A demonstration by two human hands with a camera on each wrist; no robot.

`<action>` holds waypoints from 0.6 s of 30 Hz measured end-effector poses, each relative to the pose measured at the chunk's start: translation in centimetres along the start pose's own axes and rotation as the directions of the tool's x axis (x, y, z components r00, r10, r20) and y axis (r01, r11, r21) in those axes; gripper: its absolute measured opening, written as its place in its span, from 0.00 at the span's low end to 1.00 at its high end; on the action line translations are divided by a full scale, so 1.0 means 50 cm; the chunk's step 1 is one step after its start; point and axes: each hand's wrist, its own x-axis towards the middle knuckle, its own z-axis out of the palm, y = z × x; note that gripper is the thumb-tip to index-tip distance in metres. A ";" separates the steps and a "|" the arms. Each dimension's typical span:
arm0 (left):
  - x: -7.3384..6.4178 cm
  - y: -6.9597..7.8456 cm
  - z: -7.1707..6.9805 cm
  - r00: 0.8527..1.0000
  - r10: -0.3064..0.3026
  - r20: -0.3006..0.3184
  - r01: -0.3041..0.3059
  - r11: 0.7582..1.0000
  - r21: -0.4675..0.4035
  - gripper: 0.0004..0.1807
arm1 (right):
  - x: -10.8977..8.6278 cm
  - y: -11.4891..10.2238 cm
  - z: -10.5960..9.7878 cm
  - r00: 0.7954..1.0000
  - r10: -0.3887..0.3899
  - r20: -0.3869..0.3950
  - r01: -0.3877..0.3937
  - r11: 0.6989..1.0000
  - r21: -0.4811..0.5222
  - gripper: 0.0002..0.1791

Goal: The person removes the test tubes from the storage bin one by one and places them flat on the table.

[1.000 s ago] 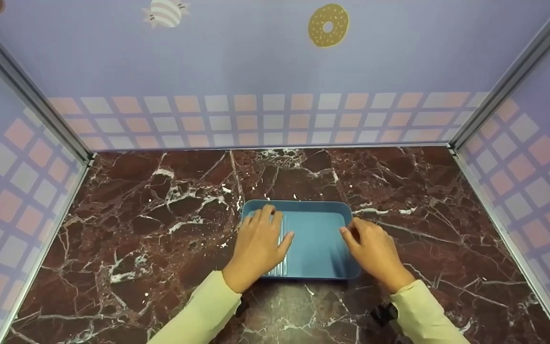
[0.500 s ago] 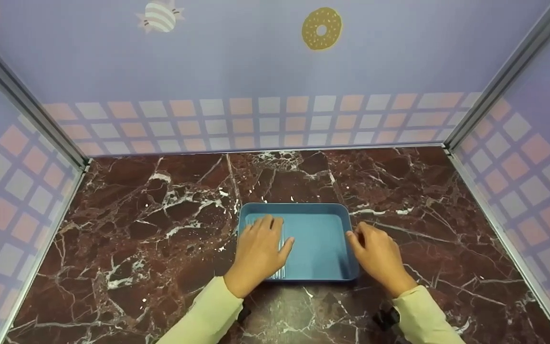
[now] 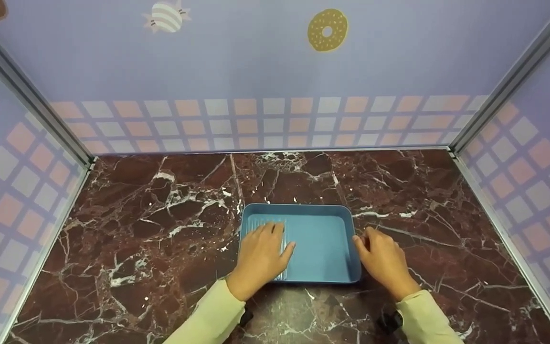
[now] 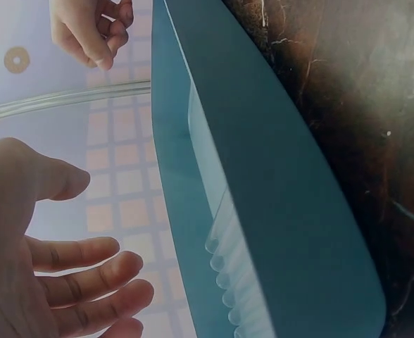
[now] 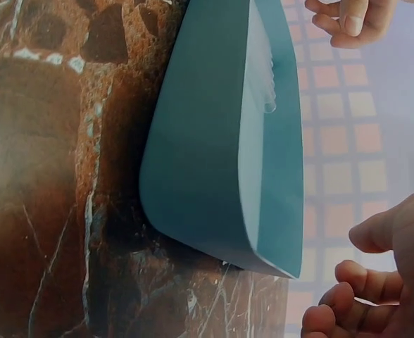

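Note:
A shallow blue rectangular tray [image 3: 320, 248] lies on the marble-patterned table. Along its left side sits a row of several clear tubes [image 4: 226, 282] with rounded ends, partly covered by my left hand [image 3: 261, 253] in the head view. That hand hovers over the tubes, fingers loosely extended and thumb apart, holding nothing; the left wrist view shows a gap between it and the tray. Just outside the tray's right rim is my right hand [image 3: 385, 258], its fingers loosely bent and empty. In the right wrist view its fingertips stand apart from the tray wall.
Purple panels [image 3: 275, 62] with pink and white squares enclose the table [image 3: 160, 267] at the back and both sides. Metal strips run along the panel joints and the table's edges.
My right hand has moved from over the tray's right rim outward to the right. The left hand has drawn slightly back toward me over the tubes. The tray stays put.

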 end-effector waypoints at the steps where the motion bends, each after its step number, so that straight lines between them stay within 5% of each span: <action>1: -0.001 0.000 0.002 1.000 0.001 0.003 -0.001 1.000 -0.002 0.24 | 0.000 0.001 0.001 1.000 0.001 -0.005 -0.001 1.000 -0.001 0.16; 8: -0.007 0.000 0.011 1.000 0.000 -0.011 0.000 1.000 0.001 0.22 | -0.004 0.006 0.006 1.000 -0.003 -0.024 0.002 1.000 -0.009 0.15; 18: -0.013 0.002 0.021 1.000 -0.007 -0.026 0.007 1.000 0.011 0.21 | -0.008 0.017 0.011 0.997 0.036 0.070 -0.031 0.997 -0.064 0.15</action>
